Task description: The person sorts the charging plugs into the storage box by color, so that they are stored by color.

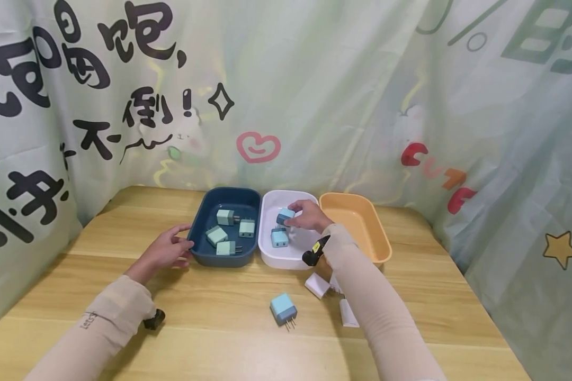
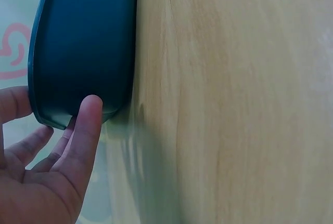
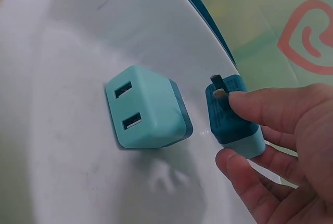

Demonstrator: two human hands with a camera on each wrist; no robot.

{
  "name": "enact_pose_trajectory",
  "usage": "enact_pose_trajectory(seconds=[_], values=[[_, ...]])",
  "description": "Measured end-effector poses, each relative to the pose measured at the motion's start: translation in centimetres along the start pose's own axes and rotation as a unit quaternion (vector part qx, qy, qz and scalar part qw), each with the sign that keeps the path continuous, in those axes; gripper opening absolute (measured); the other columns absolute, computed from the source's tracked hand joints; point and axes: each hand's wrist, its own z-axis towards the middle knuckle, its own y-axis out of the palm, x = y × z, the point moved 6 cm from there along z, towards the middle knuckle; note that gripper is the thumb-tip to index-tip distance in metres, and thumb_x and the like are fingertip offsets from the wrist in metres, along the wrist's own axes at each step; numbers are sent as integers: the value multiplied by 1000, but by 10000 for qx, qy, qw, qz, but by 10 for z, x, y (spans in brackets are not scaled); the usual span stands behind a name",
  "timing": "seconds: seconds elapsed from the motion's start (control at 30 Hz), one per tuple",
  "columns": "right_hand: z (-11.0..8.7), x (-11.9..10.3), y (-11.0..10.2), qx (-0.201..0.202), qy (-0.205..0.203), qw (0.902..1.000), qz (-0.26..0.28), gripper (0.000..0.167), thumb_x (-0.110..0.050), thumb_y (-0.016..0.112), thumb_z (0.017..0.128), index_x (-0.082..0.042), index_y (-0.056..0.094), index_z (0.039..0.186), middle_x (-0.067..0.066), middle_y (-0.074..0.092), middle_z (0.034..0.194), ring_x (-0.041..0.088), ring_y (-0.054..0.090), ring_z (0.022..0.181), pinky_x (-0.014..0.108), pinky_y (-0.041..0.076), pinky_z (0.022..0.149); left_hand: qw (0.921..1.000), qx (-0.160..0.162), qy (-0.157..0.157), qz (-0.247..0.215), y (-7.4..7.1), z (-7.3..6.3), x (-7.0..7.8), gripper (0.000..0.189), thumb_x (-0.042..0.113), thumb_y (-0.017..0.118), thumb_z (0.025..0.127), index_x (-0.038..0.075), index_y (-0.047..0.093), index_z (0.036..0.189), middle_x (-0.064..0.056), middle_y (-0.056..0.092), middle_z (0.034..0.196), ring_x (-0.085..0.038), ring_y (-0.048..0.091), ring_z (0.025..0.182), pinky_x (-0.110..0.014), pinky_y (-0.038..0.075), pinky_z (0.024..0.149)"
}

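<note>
My right hand (image 1: pixel 311 216) pinches a light-blue USB wall charger (image 3: pixel 242 130) over the white tray (image 1: pixel 283 261). In the right wrist view its metal prongs stick out beside the thumb. A second light-blue charger (image 3: pixel 148 107) rests inside that tray, showing two USB ports. My left hand (image 1: pixel 166 251) is at the near left side of the dark blue tray (image 1: pixel 225 261), its spread fingers touching the wall and rim. Several pale green chargers (image 1: pixel 226 217) lie in the dark blue tray.
An orange tray (image 1: pixel 355 217) stands right of the white one, partly behind the right forearm. Another light-blue charger (image 1: pixel 283 308) lies on the wooden table (image 1: pixel 219 323), prongs toward me. White chargers (image 1: pixel 317 286) lie beside the right sleeve, partly hidden. A printed curtain (image 1: pixel 324 106) hangs behind.
</note>
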Motion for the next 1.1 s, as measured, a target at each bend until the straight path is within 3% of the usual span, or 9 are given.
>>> enact_pose_trajectory(seconds=[0.53,0.8,0.97,1.1], values=[[-3,-3,-6,133,-159,9998,-80,52,-20,80,80,-2,61,125,14,61,117,26,57,100,35,49,87,10000,-13,12,-49,2,2,1,60,11,50,100,8,22,153,-30,45,132,-29,61,94,-36,57,74],[-2,1,-12,129,153,9998,38,51,-21,79,82,-5,60,126,13,59,122,28,54,106,38,48,91,10000,-23,-40,11,3,2,1,60,12,50,101,9,22,153,-30,45,132,-30,61,95,-36,57,75],[-7,2,-16,183,293,9990,274,46,-18,74,86,-4,58,128,12,58,121,27,59,101,37,50,90,10000,-46,-20,-40,3,2,1,60,12,50,101,9,22,153,-30,45,132,-29,61,95,-36,57,74],[-12,-5,-19,171,119,9995,233,45,-16,72,88,-3,57,129,12,58,120,26,63,93,36,52,87,10000,-41,2,-45,1,1,0,60,11,49,101,8,21,154,-31,45,132,-29,61,95,-37,57,75]])
